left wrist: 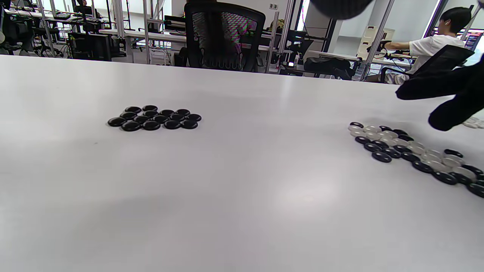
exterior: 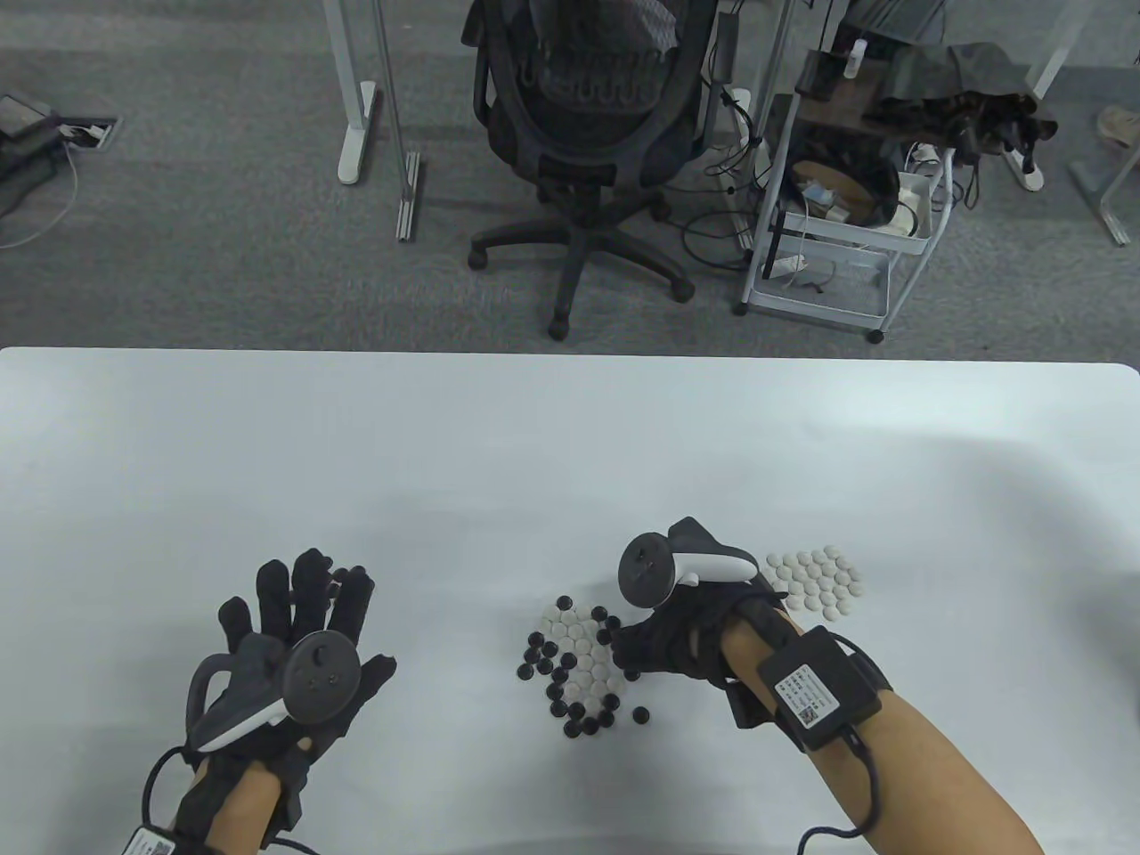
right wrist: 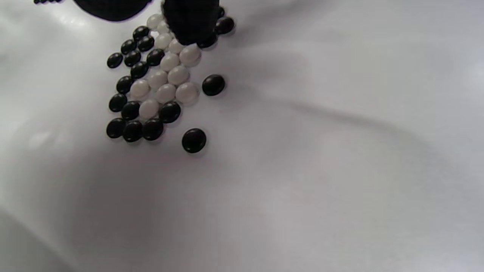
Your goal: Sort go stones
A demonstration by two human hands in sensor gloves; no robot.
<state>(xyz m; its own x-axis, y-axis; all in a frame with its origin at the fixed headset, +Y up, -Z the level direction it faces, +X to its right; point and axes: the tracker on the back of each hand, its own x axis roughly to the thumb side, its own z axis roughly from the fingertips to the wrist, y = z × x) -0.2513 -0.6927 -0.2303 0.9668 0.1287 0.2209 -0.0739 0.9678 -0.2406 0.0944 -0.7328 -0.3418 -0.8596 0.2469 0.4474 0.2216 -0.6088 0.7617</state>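
Well inside table [exterior: 570, 427] edges: mixed stones [exterior: 579, 663].

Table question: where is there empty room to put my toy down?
The far half of the table is bare. So is the gap between the left hand and the mixed stones. It is crowded around the right hand, between those and the white stones.

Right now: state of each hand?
Left hand: open, fingers spread, holding nothing.
Right hand: fingers down in the mixed stones; whether it grips one cannot be told.
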